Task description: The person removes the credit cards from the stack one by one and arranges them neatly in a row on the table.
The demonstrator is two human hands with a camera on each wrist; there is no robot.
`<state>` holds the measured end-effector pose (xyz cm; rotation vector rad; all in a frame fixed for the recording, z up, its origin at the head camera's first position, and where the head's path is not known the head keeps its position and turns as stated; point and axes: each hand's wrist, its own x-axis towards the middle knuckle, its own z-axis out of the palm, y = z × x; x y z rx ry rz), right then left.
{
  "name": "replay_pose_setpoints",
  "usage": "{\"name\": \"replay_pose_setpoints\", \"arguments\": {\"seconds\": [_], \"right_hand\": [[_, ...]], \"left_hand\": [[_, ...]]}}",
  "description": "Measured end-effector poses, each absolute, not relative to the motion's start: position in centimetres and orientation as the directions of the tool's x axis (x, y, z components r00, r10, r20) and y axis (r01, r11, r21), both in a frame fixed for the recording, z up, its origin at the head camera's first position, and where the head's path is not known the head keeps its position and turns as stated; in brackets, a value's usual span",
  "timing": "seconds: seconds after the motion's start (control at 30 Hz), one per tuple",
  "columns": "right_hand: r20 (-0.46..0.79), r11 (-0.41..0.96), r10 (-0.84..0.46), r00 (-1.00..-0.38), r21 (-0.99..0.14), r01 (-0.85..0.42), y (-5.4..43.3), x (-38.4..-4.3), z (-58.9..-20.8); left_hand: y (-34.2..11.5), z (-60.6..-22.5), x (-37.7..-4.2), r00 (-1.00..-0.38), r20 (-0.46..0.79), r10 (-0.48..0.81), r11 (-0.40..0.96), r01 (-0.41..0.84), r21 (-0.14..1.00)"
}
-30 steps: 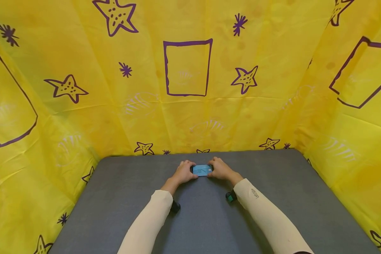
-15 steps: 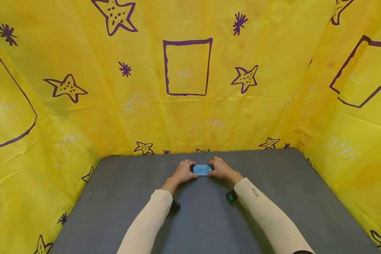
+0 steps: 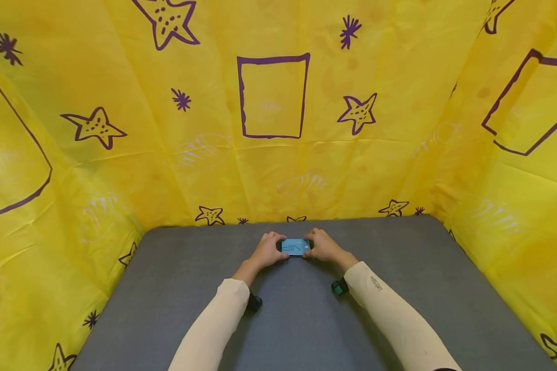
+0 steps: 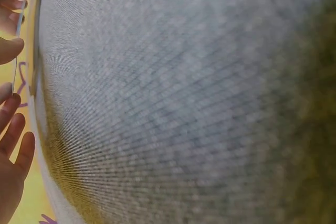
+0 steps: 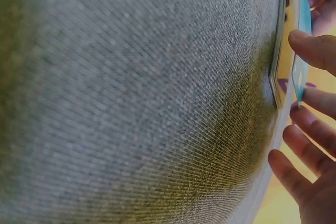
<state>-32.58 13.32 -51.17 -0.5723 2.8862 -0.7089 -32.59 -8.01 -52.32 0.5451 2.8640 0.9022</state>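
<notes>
A light-blue card with large letters that read like VIP and a small pale square near its right end lies between the two hands, face up in the head view. My left hand pinches its left end between thumb and fingers. At the opposite end my right hand does the same. Both wrist views show the card nearly edge-on, held just above a flat thing with a dark edge. Several fingers of the right hand are spread away from the card. In the left wrist view several left fingers extend likewise.
A grey cloth-covered table spreads under both arms, its far edge just beyond the hands. Yellow curtains with purple starfish drawings stand behind it and on both sides. Dark wrist devices hang below the forearms.
The hands and the card hold almost the same place and grip. The head view has shifted very slightly.
</notes>
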Motion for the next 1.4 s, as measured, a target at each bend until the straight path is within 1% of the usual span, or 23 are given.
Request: {"name": "replay_pose_setpoints", "arguments": {"seconds": [0.43, 0.87, 0.97, 1.2, 1.4], "right_hand": [[0.027, 0.785, -0.412, -0.911, -0.497, -0.370, 13.4, -31.3, -50.6], [0.068, 0.753, -0.448, -0.891, -0.509, -0.417, 13.2, -29.8, -50.6], [0.080, 0.743, -0.453, -0.888, -0.516, -0.426, 12.9, -29.5, -50.4], [0.084, 0.737, -0.471, -0.878, -0.510, -0.444, 12.0, -28.9, -49.8], [0.110, 0.722, -0.507, -0.855, -0.488, -0.492, 11.0, -28.2, -49.7]], "left_hand": [[-8.8, -51.4, -30.9, -0.927, 0.076, 0.368, 0.745, 0.343, 0.573], [-9.8, -50.6, -29.2, -0.925, 0.034, 0.378, 0.744, 0.325, 0.584], [-10.2, -50.2, -28.9, -0.922, 0.043, 0.386, 0.742, 0.338, 0.579], [-11.3, -49.6, -28.1, -0.918, 0.068, 0.391, 0.749, 0.360, 0.556], [-12.5, -49.1, -27.1, -0.913, 0.081, 0.401, 0.747, 0.377, 0.547]]}}
